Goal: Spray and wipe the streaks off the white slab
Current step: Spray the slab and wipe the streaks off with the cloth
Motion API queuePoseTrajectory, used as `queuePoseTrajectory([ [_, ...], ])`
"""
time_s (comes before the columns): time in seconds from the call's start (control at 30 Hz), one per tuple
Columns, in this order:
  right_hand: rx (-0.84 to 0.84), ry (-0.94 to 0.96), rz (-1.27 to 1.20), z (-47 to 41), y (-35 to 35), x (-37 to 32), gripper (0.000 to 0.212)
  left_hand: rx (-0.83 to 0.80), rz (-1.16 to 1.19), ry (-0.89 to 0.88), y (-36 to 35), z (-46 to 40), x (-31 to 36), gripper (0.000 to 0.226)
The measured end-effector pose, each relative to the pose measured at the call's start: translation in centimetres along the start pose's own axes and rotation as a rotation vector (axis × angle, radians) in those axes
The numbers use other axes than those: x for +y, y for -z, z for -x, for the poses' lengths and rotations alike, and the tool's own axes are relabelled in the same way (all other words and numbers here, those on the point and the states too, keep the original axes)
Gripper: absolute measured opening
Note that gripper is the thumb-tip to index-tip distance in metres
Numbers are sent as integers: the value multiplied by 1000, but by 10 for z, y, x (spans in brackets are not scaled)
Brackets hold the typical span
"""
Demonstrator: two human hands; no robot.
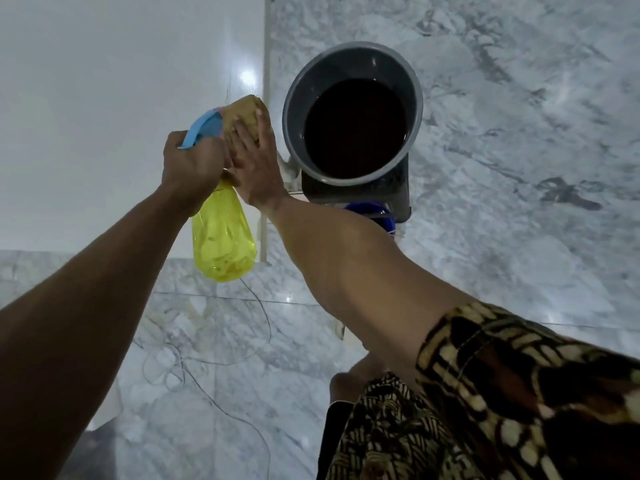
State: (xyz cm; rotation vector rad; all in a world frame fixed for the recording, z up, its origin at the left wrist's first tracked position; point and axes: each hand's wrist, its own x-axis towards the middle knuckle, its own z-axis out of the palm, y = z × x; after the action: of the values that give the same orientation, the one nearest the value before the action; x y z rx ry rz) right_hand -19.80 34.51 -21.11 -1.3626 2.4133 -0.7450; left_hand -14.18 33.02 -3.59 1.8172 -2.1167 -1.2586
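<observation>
One glossy white slab [114,109] filled the upper left of the head view, with a single bright glare spot near its right edge. Two bare hands met over that edge. The left hand [194,164] had its grip clamped around the neck of one translucent yellow plastic spray bottle [223,244] with a light blue trigger head [204,128]; the bottle's body hung below the fist, tilted toward the camera. The right hand [256,161] lay with fingers spread and fairly straight, pressing one crumpled tan cloth [244,114] at the slab's right border, right against the bottle's blue head; its grip was apart, flat on the cloth.

Just beside the cloth, on the right, stood one round grey plastic bucket [301,95] holding dark liquid. Beneath everything ran the grey-veined marble floor [519,150], with thin pale cords [221,344] looping across it. One brown patterned sleeve [519,386] covered the right upper arm.
</observation>
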Motion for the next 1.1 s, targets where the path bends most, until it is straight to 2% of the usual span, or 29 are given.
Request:
queuePoseTrajectory([
  [0.13,117,6,-139,60,23,-22,76,26,15,31,-2,40,-12,65],
  [0.2,180,1,-153,81,28,-31,67,40,23,40,-3,64,-12,59],
  [0.3,159,7,-75,111,8,-41,60,32,55,20,-3,89,-29,56],
  [0.43,187,11,-155,145,-7,-54,58,34,88,-15,1,117,-58,42],
  [0.5,189,-9,-163,165,-12,-60,58,37,91,-29,5,130,-75,48],
  [0.6,223,-14,-300,200,-15,-73,55,22,96,-30,13,151,-102,59],
  [0.67,180,-25,-321,220,-27,-84,60,-4,127,-32,18,167,-118,64],
  [0.7,127,-22,-265,226,-36,-86,61,-5,139,-37,19,175,-125,60],
  [0.77,147,-15,-288,241,-52,-87,55,18,139,-28,23,193,-137,43],
  [0.8,166,-34,-343,255,-52,-90,48,27,141,-18,25,204,-141,37],
  [0.83,104,-68,-497,272,-41,-94,40,20,149,-18,28,214,-146,34],
  [0.9,-107,-254,-934,316,-10,-108,27,-14,185,-13,37,236,-153,29],
  [0.97,-275,-554,-1055,345,6,-110,35,-40,214,11,47,256,-157,17],
  [1.03,-308,-746,-1199,366,31,-95,38,-65,212,-2,49,271,-156,21],
  [1.1,-275,-758,-1487,386,67,-72,34,-77,241,-27,48,291,-147,22],
])
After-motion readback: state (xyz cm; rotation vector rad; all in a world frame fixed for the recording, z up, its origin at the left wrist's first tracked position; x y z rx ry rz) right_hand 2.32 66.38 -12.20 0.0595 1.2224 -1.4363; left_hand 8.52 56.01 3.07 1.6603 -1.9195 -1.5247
